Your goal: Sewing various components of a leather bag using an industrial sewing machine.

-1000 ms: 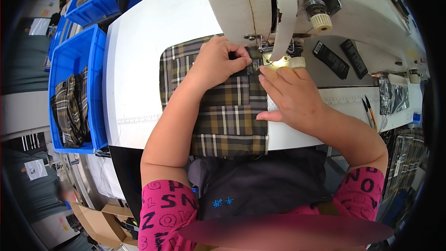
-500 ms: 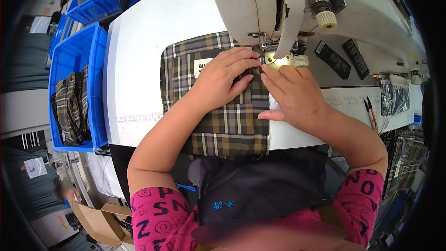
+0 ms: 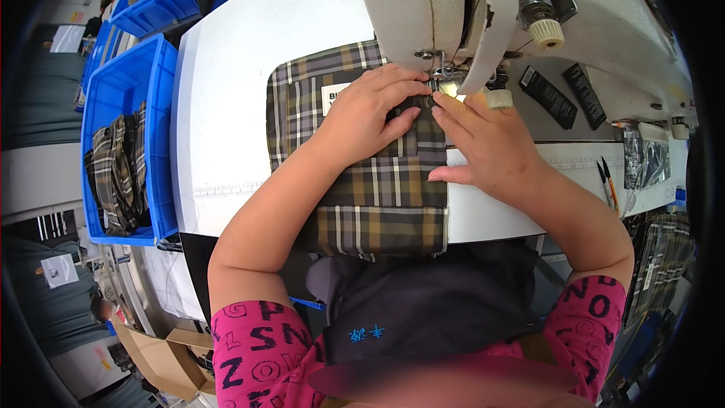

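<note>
A brown, black and white plaid fabric piece point(image 3: 377, 183) lies on the white table under the head of a sewing machine point(image 3: 408, 11). My left hand point(image 3: 368, 112) rests flat on the fabric, fingers stretched toward the presser foot point(image 3: 445, 74) and thumb apart. It partly covers a white label point(image 3: 329, 95) with dark print. From the right, my right hand point(image 3: 495, 143) presses its fingertips at the fabric's right edge, close to the foot, with its thumb spread away. The fingertips of both hands nearly meet there. What lies beneath them is mostly hidden.
At the left stands a blue bin point(image 3: 162, 143) with folded plaid pieces point(image 3: 119, 174). Two black printed strips point(image 3: 548, 97) lie right of the needle. Farther right are a pen point(image 3: 609, 185) and a clear plastic packet point(image 3: 651, 157). A ruler scale point(image 3: 226, 190) runs along the table.
Both hands and the upper part of the fabric have shifted slightly away from me, toward the presser foot. The whole view has also moved a little.
</note>
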Available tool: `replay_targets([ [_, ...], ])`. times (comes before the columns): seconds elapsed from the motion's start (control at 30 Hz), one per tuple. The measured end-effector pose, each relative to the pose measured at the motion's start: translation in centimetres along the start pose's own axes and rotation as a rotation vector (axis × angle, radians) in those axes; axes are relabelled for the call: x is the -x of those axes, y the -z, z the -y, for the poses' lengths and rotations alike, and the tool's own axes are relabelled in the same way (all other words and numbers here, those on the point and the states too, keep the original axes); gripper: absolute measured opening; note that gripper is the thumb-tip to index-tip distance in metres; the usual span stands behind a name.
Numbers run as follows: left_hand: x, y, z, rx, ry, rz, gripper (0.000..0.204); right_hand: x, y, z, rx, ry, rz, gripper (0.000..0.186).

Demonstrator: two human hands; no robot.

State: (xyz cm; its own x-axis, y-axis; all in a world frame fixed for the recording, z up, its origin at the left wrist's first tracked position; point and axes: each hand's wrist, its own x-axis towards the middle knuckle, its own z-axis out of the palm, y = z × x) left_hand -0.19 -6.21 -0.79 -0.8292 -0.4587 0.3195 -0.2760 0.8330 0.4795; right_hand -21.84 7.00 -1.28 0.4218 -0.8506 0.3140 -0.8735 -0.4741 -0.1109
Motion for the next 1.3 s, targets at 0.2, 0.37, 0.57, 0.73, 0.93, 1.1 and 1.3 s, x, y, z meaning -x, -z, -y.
replay_targets([
  [0.2,-0.1,0.0,-0.1,-0.011,0.007,-0.019,0.031,-0.2,0.3,-0.1,-0.016,-0.013,0.033,0.081],
  [0.37,-0.2,-0.1,0.1,-0.005,-0.008,-0.024,0.032,-0.1,0.5,0.0,-0.015,-0.035,0.051,0.080],
  [0.57,-0.4,0.0,0.2,-0.024,0.006,-0.018,0.031,-0.2,0.2,-0.4,-0.066,-0.046,0.014,0.076],
  [0.73,-0.6,0.0,0.5,-0.039,0.041,0.009,0.030,-0.1,0.1,-2.6,-0.098,-0.072,-0.272,0.041],
  [0.93,-0.6,-0.1,0.6,-0.038,0.032,-0.004,0.029,-0.6,1.3,-4.0,-0.915,-0.728,-0.462,0.056],
  [1.1,-0.4,-0.2,0.5,-0.017,0.020,-0.008,0.028,-0.8,1.6,-3.9,-0.870,-0.707,-0.462,0.059],
  [1.3,0.0,-0.2,0.1,-0.036,-0.020,-0.030,0.031,-0.7,1.3,-3.8,-0.896,-0.737,-0.481,0.060],
])
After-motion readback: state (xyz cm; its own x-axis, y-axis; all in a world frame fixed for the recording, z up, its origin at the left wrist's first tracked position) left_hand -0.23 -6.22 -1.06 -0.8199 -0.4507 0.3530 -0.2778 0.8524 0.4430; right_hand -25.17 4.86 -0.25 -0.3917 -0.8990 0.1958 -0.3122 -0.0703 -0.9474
